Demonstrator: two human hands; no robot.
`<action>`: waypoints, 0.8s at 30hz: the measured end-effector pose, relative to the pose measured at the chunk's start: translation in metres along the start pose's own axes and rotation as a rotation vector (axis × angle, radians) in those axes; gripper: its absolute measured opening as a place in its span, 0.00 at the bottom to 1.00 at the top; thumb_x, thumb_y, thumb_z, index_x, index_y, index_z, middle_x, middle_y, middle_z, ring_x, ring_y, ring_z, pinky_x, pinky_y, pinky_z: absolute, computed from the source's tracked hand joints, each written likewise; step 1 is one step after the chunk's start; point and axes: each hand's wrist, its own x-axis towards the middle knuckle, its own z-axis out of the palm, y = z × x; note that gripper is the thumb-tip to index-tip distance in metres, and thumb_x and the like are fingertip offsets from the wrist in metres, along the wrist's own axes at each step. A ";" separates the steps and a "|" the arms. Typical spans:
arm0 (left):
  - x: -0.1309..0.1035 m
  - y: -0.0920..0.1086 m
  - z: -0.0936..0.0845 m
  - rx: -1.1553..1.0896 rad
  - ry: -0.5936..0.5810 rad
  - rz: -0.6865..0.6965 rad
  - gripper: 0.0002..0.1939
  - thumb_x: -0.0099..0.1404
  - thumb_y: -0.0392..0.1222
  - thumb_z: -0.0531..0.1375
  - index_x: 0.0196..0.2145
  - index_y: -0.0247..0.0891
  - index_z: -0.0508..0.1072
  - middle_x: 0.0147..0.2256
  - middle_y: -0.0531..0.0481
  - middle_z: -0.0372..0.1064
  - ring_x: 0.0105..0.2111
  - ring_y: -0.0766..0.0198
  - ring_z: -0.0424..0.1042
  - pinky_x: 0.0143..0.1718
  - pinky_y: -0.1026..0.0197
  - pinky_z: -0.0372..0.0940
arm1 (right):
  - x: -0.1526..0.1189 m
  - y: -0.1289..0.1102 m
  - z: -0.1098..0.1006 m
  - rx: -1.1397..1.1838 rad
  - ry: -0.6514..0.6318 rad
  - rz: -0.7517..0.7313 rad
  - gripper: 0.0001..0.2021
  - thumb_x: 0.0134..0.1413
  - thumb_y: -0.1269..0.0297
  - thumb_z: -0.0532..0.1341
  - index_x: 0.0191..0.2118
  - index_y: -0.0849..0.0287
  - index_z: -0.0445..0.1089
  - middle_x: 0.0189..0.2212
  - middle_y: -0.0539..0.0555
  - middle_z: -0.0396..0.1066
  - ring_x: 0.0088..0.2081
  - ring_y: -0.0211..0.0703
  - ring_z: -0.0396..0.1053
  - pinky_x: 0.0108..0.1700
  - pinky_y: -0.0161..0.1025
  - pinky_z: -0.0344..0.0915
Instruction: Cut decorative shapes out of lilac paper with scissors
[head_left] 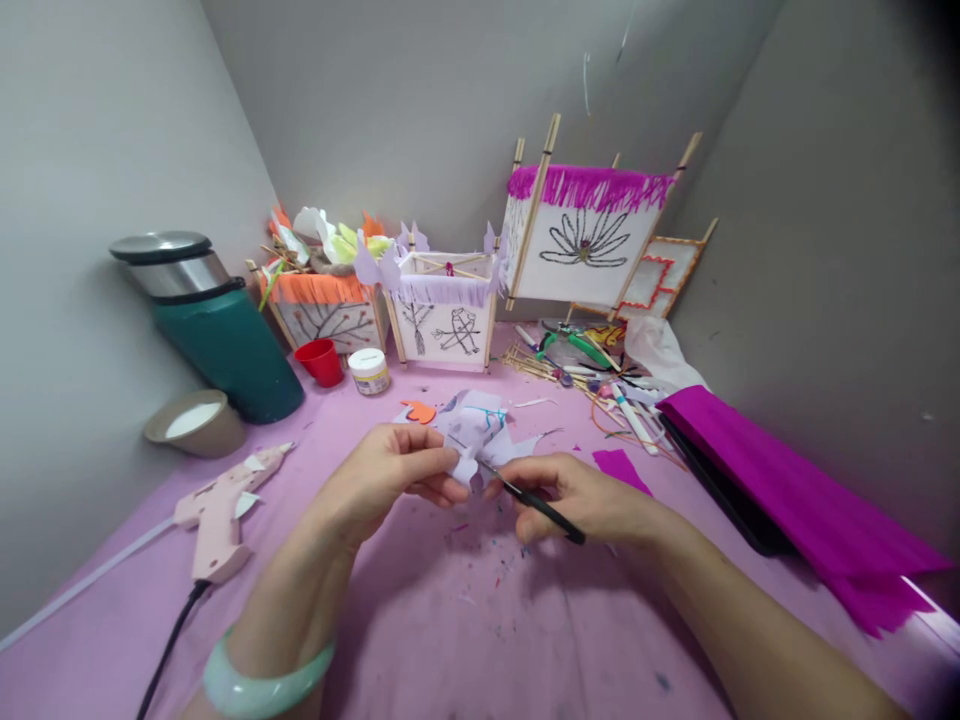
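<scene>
A pale green bangle [266, 685] sits on the left wrist, closest to view. The left hand [386, 480] pinches a lilac paper cutout [472, 430] between thumb and fingertips, holding it just above the pink table [450, 620]. The right hand [577, 495] is closed round a thin black tool [536, 503], its tip touching the paper's lower edge. To my eye the paper wants holding taut near the tip, with short, steady strokes. A glue gun [221, 510] lies to the left, its cord trailing toward the wrist. Markers [626, 405] and magenta crepe [795, 490] crowd the right. Paper lanterns [450, 310] stand behind, well apart. An orange scrap [418, 411] lies just beyond the paper.
</scene>
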 end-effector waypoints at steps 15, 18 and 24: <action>0.000 0.000 0.007 0.055 0.005 0.017 0.07 0.51 0.41 0.65 0.25 0.34 0.73 0.20 0.46 0.75 0.21 0.63 0.74 0.27 0.64 0.68 | 0.005 0.006 0.005 -0.409 0.160 -0.175 0.20 0.44 0.49 0.70 0.36 0.60 0.71 0.24 0.45 0.53 0.27 0.35 0.50 0.27 0.32 0.47; -0.001 0.001 0.007 0.062 0.003 0.018 0.07 0.51 0.41 0.64 0.25 0.33 0.73 0.20 0.45 0.75 0.21 0.63 0.74 0.27 0.64 0.69 | 0.006 0.008 0.004 -0.452 0.178 -0.202 0.20 0.44 0.47 0.69 0.34 0.60 0.72 0.23 0.45 0.52 0.26 0.34 0.50 0.26 0.32 0.47; -0.002 0.001 0.007 0.085 0.003 0.018 0.05 0.51 0.39 0.64 0.24 0.34 0.73 0.19 0.46 0.75 0.21 0.64 0.74 0.27 0.64 0.68 | 0.007 0.011 0.001 -0.697 0.253 -0.346 0.27 0.44 0.40 0.66 0.40 0.60 0.74 0.24 0.48 0.63 0.27 0.37 0.58 0.29 0.33 0.52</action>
